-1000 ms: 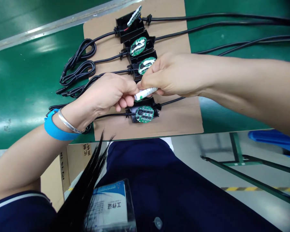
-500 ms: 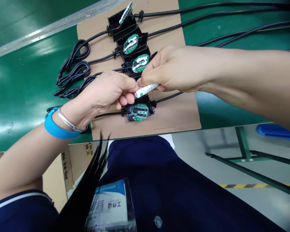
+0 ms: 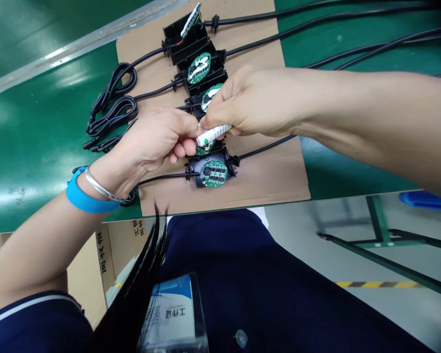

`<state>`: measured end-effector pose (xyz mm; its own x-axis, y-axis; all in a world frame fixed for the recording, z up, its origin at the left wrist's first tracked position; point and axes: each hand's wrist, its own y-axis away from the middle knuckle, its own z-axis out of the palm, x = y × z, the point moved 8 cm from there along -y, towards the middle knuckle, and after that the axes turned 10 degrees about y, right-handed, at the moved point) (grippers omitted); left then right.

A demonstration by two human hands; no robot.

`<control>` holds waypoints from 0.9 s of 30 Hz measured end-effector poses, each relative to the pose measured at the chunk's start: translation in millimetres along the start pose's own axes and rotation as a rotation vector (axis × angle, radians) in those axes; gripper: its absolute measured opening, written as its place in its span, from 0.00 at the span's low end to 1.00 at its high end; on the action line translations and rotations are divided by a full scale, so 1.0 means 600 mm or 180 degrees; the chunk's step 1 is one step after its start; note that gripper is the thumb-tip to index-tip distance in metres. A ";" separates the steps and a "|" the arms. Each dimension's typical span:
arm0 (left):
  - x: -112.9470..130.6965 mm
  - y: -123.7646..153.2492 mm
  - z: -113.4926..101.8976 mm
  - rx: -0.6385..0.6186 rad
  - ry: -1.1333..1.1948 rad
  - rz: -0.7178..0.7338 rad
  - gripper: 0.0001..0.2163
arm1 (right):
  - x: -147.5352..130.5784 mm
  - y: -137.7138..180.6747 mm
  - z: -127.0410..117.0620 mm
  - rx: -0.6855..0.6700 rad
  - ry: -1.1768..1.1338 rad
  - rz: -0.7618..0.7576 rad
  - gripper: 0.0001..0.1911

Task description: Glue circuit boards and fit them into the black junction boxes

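Note:
My right hand (image 3: 238, 103) grips a small white tube (image 3: 213, 135) with printed text and a green dot. My left hand (image 3: 172, 132) is closed at the tube's left end, thumb and forefinger pinched against it; the tip itself is hidden by the fingers. Under the tube a green circuit board (image 3: 205, 148) with white paste partly shows. Nearest me, another round circuit board (image 3: 213, 174) without white paste rests tilted in a black case (image 3: 202, 163). Behind my right fingers, a board (image 3: 208, 98) with white paste is partly covered.
Farther back stand a board (image 3: 199, 67) with white paste and a black case (image 3: 174, 46) with its board upright. Coiled black cables (image 3: 112, 117) lie left, and long cables (image 3: 316, 34) run right. A cardboard sheet (image 3: 272, 176) covers part of the green table (image 3: 40, 162).
Both hands and the tube have shifted slightly left. More of the pasted board beneath the tube and of the nearest case now shows.

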<state>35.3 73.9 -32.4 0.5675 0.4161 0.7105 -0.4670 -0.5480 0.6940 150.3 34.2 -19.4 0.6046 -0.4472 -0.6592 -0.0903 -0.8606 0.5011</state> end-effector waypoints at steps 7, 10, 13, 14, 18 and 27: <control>0.005 0.000 -0.011 0.0232 -0.0110 0.0105 0.02 | 0.001 -0.015 0.001 0.0141 0.0011 -0.0086 0.16; 0.007 -0.002 -0.016 0.0270 -0.0111 0.0162 0.01 | -0.005 -0.017 -0.004 0.0122 -0.0036 -0.0138 0.17; 0.015 0.008 -0.015 0.0176 -0.0110 0.0275 0.03 | -0.009 -0.007 -0.018 0.0195 0.0038 -0.0128 0.19; 0.017 0.015 -0.013 0.0119 -0.0105 0.0312 0.04 | -0.007 0.000 -0.022 0.0214 0.0086 -0.0073 0.19; 0.010 0.053 0.000 -0.0132 0.0043 0.0275 0.06 | -0.004 0.031 -0.011 -0.0174 0.0142 -0.0096 0.19; -0.052 0.053 0.015 -0.0260 0.0593 -0.0081 0.07 | 0.012 0.031 0.047 -0.0759 0.0376 0.0239 0.17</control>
<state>8.7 37.2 -33.8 0.4482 0.5602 0.6967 -0.5120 -0.4780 0.7137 130.7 8.2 -30.9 0.6925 -0.4640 -0.5523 0.0421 -0.7384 0.6731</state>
